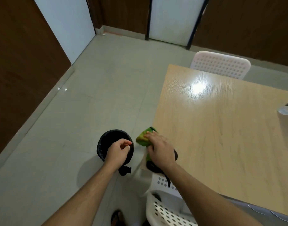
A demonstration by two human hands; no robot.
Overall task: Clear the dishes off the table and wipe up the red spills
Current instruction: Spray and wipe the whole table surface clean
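Observation:
The green cloth [142,138] lies at the near left corner of the light wooden table [221,136] and sticks out past its edge. My right hand [161,151] rests flat on the cloth, fingers stretched over it. My left hand [118,152] hovers over the round black bin [107,139] on the floor beside the table, its fingers curled; I see nothing held in it. No red spill shows on the visible tabletop. A dark object [150,167] sits partly hidden under my right wrist.
A clear container [286,110] stands at the table's right edge, cut off by the frame. One white perforated chair [220,66] is at the table's far side, another [166,212] right below my right arm. Grey tiled floor [91,95] stretches to the left.

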